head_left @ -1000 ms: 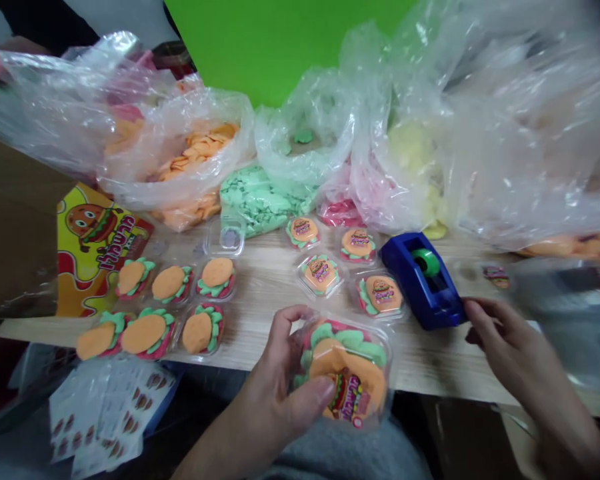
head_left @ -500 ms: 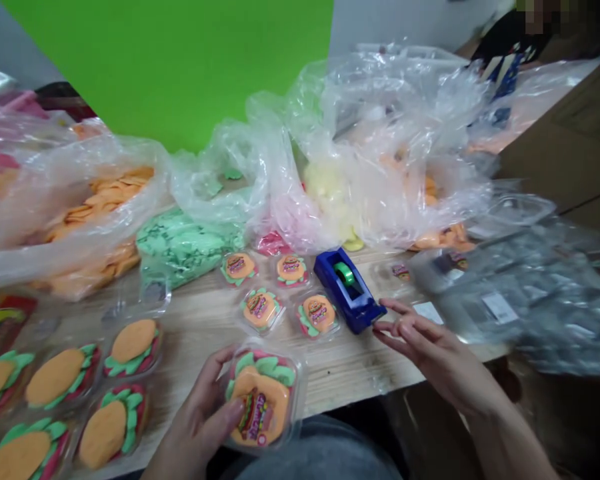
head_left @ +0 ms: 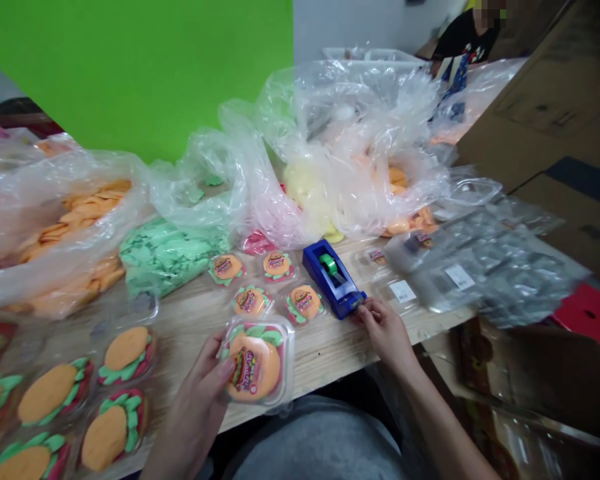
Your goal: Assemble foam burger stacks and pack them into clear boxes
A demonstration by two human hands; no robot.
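Observation:
My left hand [head_left: 195,397] grips a clear plastic clamshell pack [head_left: 266,373] holding a toy burger, orange bun with green and red layers, thumb over its printed label. The pack is lifted near the table's front edge. At the cutter end of a blue tape dispenser [head_left: 343,299], my right hand [head_left: 387,333] is closed in a pinch on the tape's end, though the clear tape itself hardly shows. A green-cored roll [head_left: 329,265] sits in the dispenser. Left of it lie several closed, labelled burger packs [head_left: 304,304].
Open packs with unlabelled burgers [head_left: 105,437] fill the table's left front. Behind stand plastic bags of orange pieces [head_left: 87,210], green pieces [head_left: 173,250] and yellow pieces [head_left: 305,190]. Stacked clear trays [head_left: 500,267] lie right, by cardboard boxes [head_left: 540,113]. A person [head_left: 463,40] is at the back right.
My right hand has closed from loosely spread fingers into a pinch at the dispenser's cutter. My left hand still holds the burger pack, now tilted slightly differently. The view has swung right.

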